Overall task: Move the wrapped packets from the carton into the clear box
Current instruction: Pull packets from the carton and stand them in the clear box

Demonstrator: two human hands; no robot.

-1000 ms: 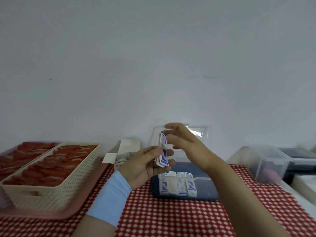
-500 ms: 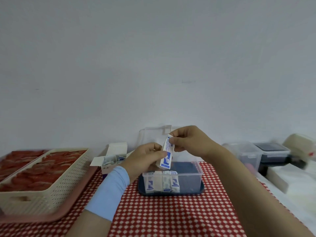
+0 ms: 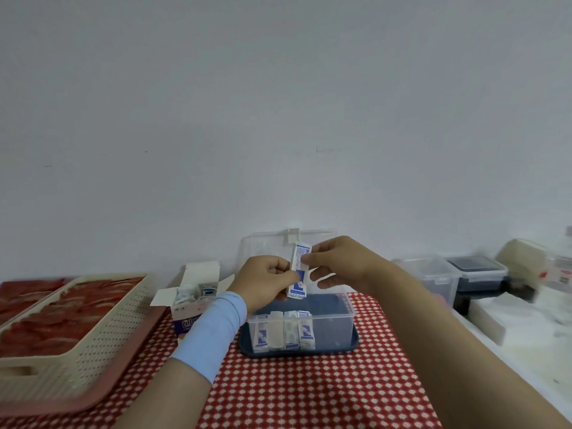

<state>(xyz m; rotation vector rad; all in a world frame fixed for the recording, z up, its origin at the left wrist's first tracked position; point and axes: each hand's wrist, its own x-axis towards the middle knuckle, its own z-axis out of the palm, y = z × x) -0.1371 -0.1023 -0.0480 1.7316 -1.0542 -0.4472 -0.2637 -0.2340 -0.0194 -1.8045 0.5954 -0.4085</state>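
— What was seen at the back?
— A plain, pale grey painted wall (image 3: 278, 103), evenly lit and marked by a faint dark smudge (image 3: 328, 149).
— And lower down?
— A red-and-white checked tablecloth (image 3: 309, 394) was spread out. A bare white tabletop (image 3: 526, 351) was seen just beside it, on the right.

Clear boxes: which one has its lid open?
The clear box on the blue tray, its lid standing up behind it; the box to the right is lidded.

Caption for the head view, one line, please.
Left hand and right hand pinch a wrapped packet above the clear box.
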